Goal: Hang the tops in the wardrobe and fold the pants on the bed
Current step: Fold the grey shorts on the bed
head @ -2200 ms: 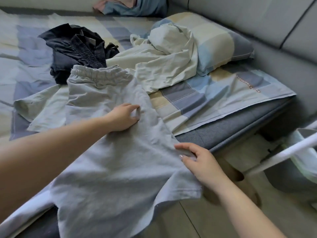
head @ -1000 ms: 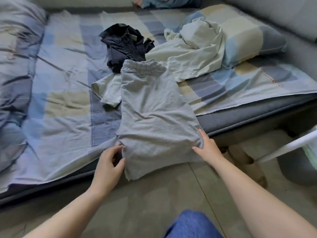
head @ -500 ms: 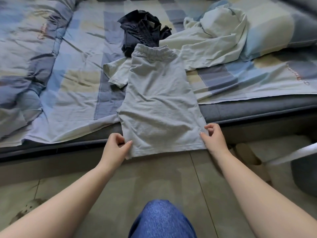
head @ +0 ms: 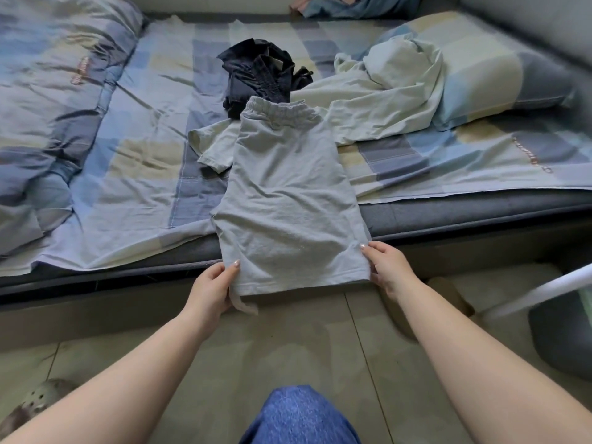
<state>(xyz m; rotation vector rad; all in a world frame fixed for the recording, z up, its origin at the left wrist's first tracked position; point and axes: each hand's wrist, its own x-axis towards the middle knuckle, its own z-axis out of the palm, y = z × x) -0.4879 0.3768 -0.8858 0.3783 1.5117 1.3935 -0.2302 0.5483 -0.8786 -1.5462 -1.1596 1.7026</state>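
Grey shorts [head: 288,200] held at the hem.
Left hand [head: 213,290] and right hand [head: 389,267] pinch the hem corners, fingers closed on cloth; waistband lies on the bed [head: 128,155].

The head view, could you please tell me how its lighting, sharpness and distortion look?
Head view: soft, even daylight without glare; grey shorts and both hands' grip stay sharp; wide-angle distortion bows the mattress edge; the white bar at right looks blurred.
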